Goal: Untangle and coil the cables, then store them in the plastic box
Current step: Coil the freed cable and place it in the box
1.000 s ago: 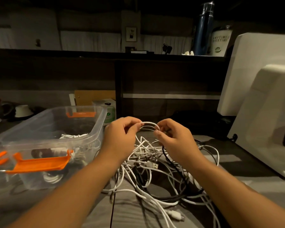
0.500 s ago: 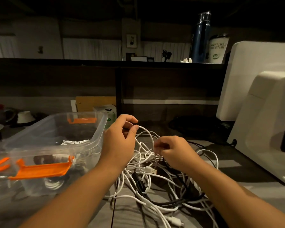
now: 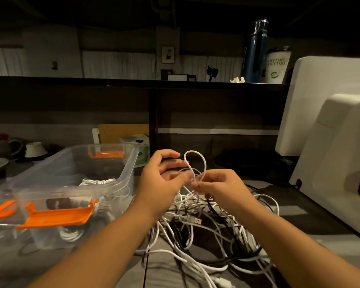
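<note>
A tangle of white and black cables (image 3: pixel 197 231) lies on the grey table in front of me. Above it, a white cable loop (image 3: pixel 196 161) stands up between my hands. My left hand (image 3: pixel 163 177) holds the loop's left strand with curled fingers and thumb. My right hand (image 3: pixel 218 185) pinches the strand at the loop's base. The clear plastic box (image 3: pixel 125 175) with orange clips (image 3: pixel 56 217) stands to the left, with coiled white cables (image 3: pixel 97 181) inside.
A large white appliance (image 3: pixel 330 142) stands at the right. A dark shelf unit (image 3: pixel 152 113) rises behind the table, carrying a blue bottle (image 3: pixel 255 53) and a white cup (image 3: pixel 277 65). Bowls (image 3: pixel 34 149) and a small white carton (image 3: pixel 140 149) sit at the back left.
Both hands have come together and lifted a white cable loop above the pile. The right hand rose from the tangle to meet the left.
</note>
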A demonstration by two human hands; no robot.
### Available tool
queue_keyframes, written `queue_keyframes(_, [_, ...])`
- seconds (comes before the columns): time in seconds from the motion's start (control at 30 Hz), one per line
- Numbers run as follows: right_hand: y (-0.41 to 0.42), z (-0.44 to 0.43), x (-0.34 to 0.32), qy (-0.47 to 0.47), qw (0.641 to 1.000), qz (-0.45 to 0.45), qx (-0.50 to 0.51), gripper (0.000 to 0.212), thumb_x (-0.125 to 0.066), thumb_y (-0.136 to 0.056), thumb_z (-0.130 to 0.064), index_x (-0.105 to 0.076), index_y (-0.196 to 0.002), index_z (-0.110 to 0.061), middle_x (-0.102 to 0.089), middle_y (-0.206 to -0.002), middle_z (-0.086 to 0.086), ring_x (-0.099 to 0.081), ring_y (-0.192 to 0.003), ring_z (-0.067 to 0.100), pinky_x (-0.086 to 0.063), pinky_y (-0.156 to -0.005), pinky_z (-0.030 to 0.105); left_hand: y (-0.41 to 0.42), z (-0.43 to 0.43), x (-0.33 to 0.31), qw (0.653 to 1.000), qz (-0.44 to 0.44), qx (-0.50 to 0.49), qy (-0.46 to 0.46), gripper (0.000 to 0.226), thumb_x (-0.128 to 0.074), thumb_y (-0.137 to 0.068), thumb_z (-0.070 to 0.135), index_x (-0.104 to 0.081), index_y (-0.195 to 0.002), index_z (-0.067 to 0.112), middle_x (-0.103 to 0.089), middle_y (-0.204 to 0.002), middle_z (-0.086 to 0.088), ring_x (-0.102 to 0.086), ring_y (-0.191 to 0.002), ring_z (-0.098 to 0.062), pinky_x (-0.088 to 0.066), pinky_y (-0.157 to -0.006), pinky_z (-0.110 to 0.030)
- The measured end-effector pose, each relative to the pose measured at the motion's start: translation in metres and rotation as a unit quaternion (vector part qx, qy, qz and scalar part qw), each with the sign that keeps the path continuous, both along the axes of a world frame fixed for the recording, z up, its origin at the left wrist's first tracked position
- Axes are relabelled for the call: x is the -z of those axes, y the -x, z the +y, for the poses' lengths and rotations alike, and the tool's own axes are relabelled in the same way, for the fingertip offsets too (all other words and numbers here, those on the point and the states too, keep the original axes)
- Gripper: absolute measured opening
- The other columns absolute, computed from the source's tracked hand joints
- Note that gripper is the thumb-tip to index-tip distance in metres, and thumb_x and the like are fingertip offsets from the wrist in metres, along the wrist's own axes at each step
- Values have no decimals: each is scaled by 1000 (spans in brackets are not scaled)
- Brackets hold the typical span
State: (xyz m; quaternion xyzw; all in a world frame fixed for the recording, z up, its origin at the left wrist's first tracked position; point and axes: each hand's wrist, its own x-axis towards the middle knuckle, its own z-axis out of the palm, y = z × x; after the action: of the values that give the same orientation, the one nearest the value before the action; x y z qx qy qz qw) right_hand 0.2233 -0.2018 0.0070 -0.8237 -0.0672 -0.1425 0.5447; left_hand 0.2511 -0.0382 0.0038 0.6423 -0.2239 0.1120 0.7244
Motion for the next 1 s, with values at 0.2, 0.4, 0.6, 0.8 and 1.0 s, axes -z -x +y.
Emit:
queue_keyframes(0.2, [4,-4,-6,-117,993,-19,26,14,-72,-91,-15,-78,-83,-6,-67,-68,0,-57,-56,0,-43,-54,14,3,-7,17,964,-33,-14,-264,23,-73,-84,1,-69,-88,23,-70,-81,2,-66,-72,-12,-59,-68,-30])
queue_keyframes(0.4, [6,-4,-14,-309,949,25,-48,18,-55,-96,-7,-69,-87,-1,-51,-68,6,-45,-58,13,-35,-53,23,4,-13,20,952,-37,-27,-301,38,-73,-87,11,-60,-102,43,-64,-95,8,-58,-67,-5,-51,-63,-20])
queue_keyframes(0.6, [8,2,-17,-344,936,20,-73,16,-52,-98,-8,-66,-93,-2,-52,-70,4,-48,-63,14,-39,-64,27,1,-14,21,966,-72,-17,-250,21,-76,-88,13,-74,-84,34,-59,-86,8,-59,-75,1,-42,-66,-9])
queue_keyframes(0.8, [5,7,-13,-317,944,17,-94,13,-56,-98,-11,-67,-95,-4,-60,-74,8,-59,-68,18,-49,-66,29,2,-9,17,964,-58,-51,-255,22,-75,-85,13,-72,-94,33,-69,-88,10,-65,-83,-4,-54,-74,-22])
queue_keyframes(1.0, [4,4,-9,-325,940,-8,-101,14,-57,-98,-7,-68,-102,1,-66,-80,10,-64,-75,20,-56,-68,26,4,-10,14,970,-72,-50,-225,9,-75,-90,27,-77,-82,28,-67,-66,17,-59,-61,2,-41,-56,-12])
